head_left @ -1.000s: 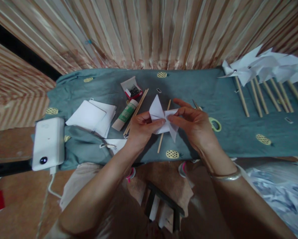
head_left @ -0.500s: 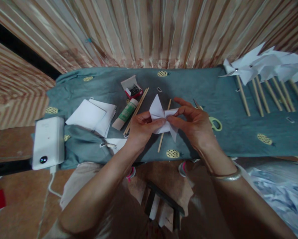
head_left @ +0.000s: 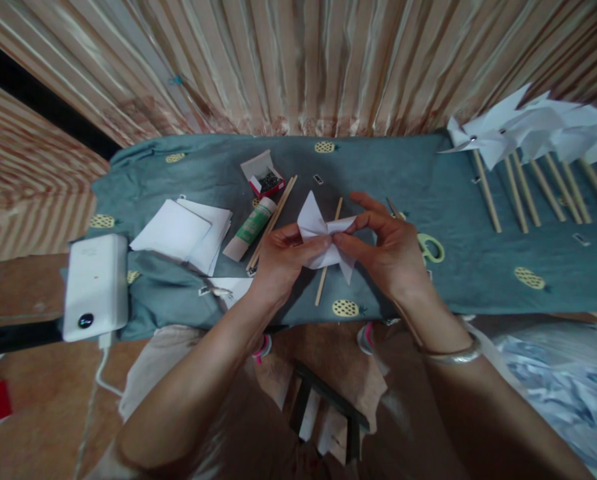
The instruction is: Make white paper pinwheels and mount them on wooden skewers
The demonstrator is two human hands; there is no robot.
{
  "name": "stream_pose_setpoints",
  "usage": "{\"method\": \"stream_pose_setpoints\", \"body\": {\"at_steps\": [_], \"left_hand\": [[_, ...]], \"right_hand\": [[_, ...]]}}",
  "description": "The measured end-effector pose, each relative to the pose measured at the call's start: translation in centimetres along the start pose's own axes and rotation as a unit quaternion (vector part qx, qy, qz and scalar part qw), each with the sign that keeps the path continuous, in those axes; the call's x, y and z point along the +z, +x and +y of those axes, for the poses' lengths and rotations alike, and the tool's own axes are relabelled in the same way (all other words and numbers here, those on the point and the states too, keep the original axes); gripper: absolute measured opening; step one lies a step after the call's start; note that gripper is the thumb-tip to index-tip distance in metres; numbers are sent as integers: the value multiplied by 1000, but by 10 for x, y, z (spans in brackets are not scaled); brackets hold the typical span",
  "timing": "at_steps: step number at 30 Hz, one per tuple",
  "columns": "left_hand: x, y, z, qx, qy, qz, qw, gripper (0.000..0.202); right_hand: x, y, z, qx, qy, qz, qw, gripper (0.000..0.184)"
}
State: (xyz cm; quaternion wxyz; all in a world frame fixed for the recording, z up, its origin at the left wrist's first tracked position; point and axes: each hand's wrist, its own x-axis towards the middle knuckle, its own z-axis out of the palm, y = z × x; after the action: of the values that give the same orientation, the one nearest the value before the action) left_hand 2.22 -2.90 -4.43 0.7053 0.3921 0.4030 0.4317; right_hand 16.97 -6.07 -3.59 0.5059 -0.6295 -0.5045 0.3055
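Observation:
Between my two hands is a white paper pinwheel (head_left: 312, 217), its blades folded in toward the centre. My left hand (head_left: 284, 259) pinches it from the left, with the thumb pressed near the middle. From the right, my right hand (head_left: 386, 247) grips a folded blade between thumb and index finger; its other fingers are partly raised. Beneath the paper a thin wooden stick (head_left: 321, 288) lies on the cloth. Green-handled scissors (head_left: 431, 248) lie beside my right hand, which partly covers them. Left of my left hand are a glue stick (head_left: 251, 230) and more wooden sticks (head_left: 283, 203).
An open red box (head_left: 266, 180) of small dark pins stands behind the glue stick. White paper sheets (head_left: 173, 230) are stacked at the left, near a white power bank (head_left: 96, 287) with a cable. Several finished pinwheels (head_left: 523, 130) on sticks lie at the right of the green cloth (head_left: 473, 280).
Almost nothing differs. Both hands keep the same hold on the paper pinwheel, and the whole view has shifted very slightly.

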Motion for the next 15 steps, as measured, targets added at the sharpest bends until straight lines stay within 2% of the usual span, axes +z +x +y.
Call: {"method": "stream_pose_setpoints", "body": {"at_steps": [15], "left_hand": [[1, 6, -1, -2, -16, 39, 999, 15]], "right_hand": [[1, -4, 1, -50, -11, 16, 999, 6]]}}
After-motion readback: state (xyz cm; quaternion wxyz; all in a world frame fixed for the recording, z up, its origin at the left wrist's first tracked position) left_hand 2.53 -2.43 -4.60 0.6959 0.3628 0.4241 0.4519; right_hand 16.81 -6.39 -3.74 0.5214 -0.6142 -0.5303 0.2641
